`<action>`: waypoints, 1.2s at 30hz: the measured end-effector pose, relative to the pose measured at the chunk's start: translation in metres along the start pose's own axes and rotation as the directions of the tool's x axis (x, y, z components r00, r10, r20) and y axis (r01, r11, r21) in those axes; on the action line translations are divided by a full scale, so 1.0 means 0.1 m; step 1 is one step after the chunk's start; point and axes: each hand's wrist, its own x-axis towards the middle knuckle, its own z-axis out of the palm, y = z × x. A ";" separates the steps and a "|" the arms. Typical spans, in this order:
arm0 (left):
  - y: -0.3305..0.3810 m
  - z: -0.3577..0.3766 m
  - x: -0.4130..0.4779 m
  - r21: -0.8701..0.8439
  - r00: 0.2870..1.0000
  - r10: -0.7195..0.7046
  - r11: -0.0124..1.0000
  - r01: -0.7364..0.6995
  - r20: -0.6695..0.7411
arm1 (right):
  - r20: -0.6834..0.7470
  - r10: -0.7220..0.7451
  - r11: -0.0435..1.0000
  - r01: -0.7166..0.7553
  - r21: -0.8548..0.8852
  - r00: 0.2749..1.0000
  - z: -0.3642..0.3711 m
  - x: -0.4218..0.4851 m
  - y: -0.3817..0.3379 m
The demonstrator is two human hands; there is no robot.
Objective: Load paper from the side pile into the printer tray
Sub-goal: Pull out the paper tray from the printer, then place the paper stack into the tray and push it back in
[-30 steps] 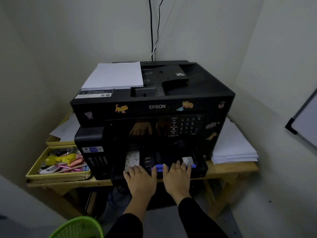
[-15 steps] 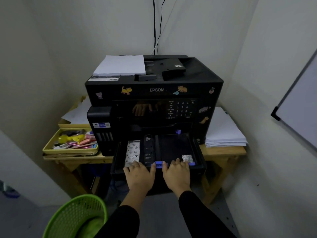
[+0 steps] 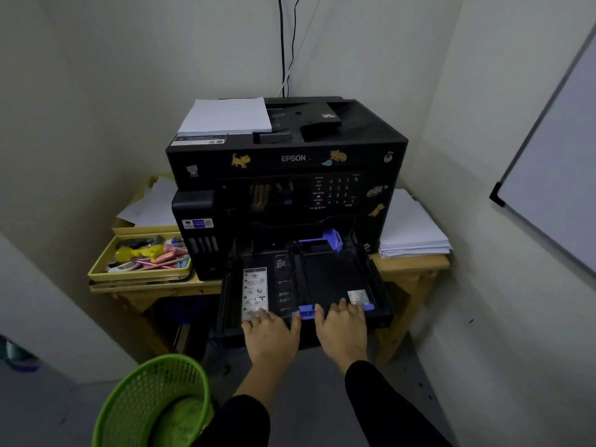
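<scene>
The black printer (image 3: 287,188) sits on the counter (image 3: 414,265), its tray (image 3: 332,275) pulled out near and bare inside. The side pile (image 3: 416,233) lies untouched at the printer's right. Left hand (image 3: 271,337) and right hand (image 3: 343,330) rest flat-fingered on the tray's near lip, grasping nothing. All the loading remains, I'd say.

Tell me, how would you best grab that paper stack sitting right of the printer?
Probably by its front edge, coming from the front. The paper stack lies flat on the table, with the printer close on its left and the wall on its right, so only the front edge looks free.
</scene>
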 end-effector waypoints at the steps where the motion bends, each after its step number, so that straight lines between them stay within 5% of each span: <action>1: -0.01 0.00 0.00 0.003 1.000 0.004 1.000 -0.004 -0.010 | -0.003 0.006 1.000 -0.006 0.002 1.000 0.00 0.00 -0.01; 7: -0.03 -0.01 0.03 0.052 0.999 0.035 0.998 -0.033 -0.041 | -0.047 0.039 0.999 -0.039 0.001 0.998 0.00 0.04 -0.07; 12: 0.05 -0.24 0.20 -0.012 1.000 -0.007 1.000 0.007 0.007 | -0.077 0.247 0.950 -0.226 0.216 0.966 -0.15 0.24 -0.18; 15: 0.11 -0.51 0.41 -0.057 0.993 -0.047 0.998 0.041 -0.107 | -0.094 0.324 0.907 -0.281 0.313 0.941 -0.36 0.49 -0.28; 22: 0.22 -1.38 0.99 -0.238 0.854 -0.031 0.965 -0.110 -0.519 | -0.372 0.159 0.820 0.087 0.566 0.915 -1.10 1.19 -0.63; 30: -0.03 -2.35 1.69 -0.260 0.658 -0.033 0.932 -0.251 -0.752 | -0.594 0.018 0.645 0.445 0.621 0.804 -1.91 1.87 -1.26; 36: -0.40 -2.89 2.38 -0.314 0.739 -0.055 0.924 -0.217 -0.671 | -0.505 0.037 0.635 0.370 0.678 0.863 -2.35 2.53 -1.73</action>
